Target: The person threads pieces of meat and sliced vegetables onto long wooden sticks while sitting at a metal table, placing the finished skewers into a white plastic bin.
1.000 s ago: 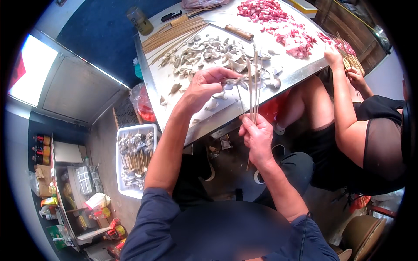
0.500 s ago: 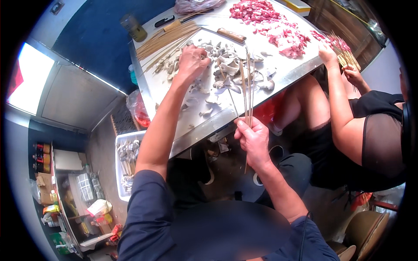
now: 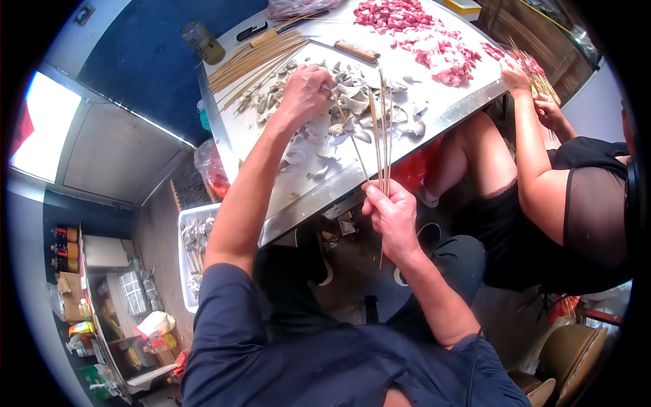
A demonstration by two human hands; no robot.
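Observation:
My right hand [image 3: 392,216] is closed around several thin bamboo skewers [image 3: 384,163] in front of the table's near edge. Most of them point up together, while one leans left over the table with its upper part among grey mushroom pieces [image 3: 352,102]. Whether a piece is threaded on that skewer is hard to make out. Over the mushroom pile my left hand [image 3: 307,91] is closed, its fingertips bent down toward the pieces. What those fingers hold is hidden.
On the white table [image 3: 271,197] lie a bundle of loose skewers [image 3: 261,61], a wooden-handled tool [image 3: 357,51] and red-and-white cut meat [image 3: 434,47]. A cup [image 3: 203,44] stands at the far left. A white bin [image 3: 188,271] holds skewered pieces. At right, another person's hands [image 3: 519,78] hold skewers.
My left hand has shifted a little to the right over the mushroom pile. My right hand holds the skewers in nearly the same place.

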